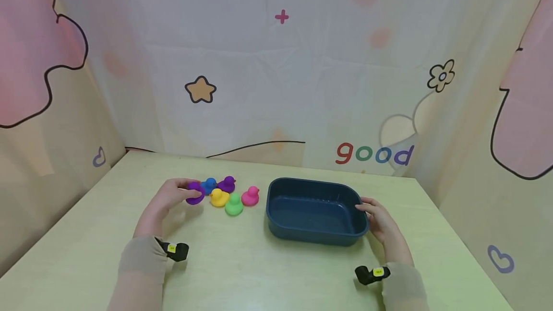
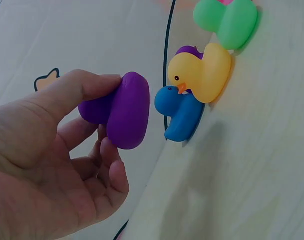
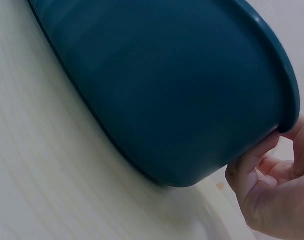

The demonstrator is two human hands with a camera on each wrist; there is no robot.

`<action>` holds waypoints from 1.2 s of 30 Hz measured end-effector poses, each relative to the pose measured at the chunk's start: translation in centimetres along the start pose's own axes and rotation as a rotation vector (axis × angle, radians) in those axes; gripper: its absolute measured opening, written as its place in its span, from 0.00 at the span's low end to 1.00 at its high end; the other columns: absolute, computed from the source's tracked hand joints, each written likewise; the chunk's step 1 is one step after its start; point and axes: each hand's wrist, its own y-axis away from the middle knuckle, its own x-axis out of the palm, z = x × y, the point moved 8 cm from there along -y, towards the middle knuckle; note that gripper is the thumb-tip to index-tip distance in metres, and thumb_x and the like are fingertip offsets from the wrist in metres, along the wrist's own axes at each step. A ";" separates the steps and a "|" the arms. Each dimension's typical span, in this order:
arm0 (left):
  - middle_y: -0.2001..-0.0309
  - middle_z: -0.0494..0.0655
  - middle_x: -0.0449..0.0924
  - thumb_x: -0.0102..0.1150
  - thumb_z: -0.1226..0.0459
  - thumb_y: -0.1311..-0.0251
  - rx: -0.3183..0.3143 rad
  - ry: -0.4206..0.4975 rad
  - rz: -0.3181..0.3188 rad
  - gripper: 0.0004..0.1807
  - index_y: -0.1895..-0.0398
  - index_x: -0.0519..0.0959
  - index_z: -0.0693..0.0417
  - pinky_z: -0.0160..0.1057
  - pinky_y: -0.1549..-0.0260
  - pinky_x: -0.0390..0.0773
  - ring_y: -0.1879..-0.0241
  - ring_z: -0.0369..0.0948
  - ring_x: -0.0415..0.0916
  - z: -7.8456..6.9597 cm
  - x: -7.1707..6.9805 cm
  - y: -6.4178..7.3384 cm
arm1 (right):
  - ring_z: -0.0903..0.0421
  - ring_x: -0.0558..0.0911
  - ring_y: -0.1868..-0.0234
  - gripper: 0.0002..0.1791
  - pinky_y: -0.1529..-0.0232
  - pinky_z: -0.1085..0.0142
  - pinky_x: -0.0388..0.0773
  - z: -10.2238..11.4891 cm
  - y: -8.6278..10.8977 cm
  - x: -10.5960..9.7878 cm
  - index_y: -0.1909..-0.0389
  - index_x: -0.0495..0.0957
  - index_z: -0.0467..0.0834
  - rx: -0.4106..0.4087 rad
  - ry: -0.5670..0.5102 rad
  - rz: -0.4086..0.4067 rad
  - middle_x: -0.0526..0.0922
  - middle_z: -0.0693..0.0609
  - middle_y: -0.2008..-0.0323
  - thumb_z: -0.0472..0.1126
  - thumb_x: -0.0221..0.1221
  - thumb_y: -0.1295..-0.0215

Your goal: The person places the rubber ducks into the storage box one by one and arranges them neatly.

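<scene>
Backdrop cloth: fills the upper frame and both sides, meeting the far edge of the tabletop
Tabletop: side edges slope out toward the lower left and lower right; bare surface spreads across the lower middle between the forearms
Blue basin: right of centre, resting on the tabletop; a narrow gap parts its left end from the pink duck
Right hand: grips the basin's right-end rim, with room between it and the right edge
Left hand: left of centre, pinching a purple duck between thumb and fingers, raised off the tabletop beside the blue duck
Duck cluster: just left of the basin; blue and a second purple duck behind, yellow duck and green duck in front, pink at the right
</scene>
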 end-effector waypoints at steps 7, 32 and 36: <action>0.44 0.63 0.73 0.63 0.61 0.41 0.062 -0.091 0.091 0.28 0.38 0.74 0.63 0.59 0.45 0.70 0.44 0.57 0.68 -0.6 0.8 0.5 | 0.67 0.80 0.67 0.12 0.62 0.74 0.79 0.0 -0.1 -0.1 0.48 0.63 0.46 -0.005 -0.004 -0.003 0.77 0.64 0.66 0.37 0.51 0.29; 0.45 0.59 0.76 0.67 0.66 0.48 0.156 -0.086 0.210 0.24 0.45 0.78 0.62 0.53 0.45 0.72 0.46 0.52 0.70 -0.6 2.9 -0.1 | 0.67 0.79 0.70 0.10 0.65 0.75 0.78 -0.1 0.0 0.0 0.50 0.65 0.48 0.008 -0.046 -0.007 0.76 0.63 0.65 0.37 0.51 0.29; 0.46 0.58 0.77 0.67 0.67 0.48 0.142 -0.083 0.218 0.23 0.46 0.79 0.62 0.54 0.45 0.70 0.46 0.53 0.69 -0.4 3.2 -0.1 | 0.67 0.79 0.70 0.11 0.65 0.75 0.78 -0.1 -0.1 0.0 0.49 0.64 0.47 0.014 -0.045 -0.004 0.76 0.63 0.65 0.36 0.51 0.29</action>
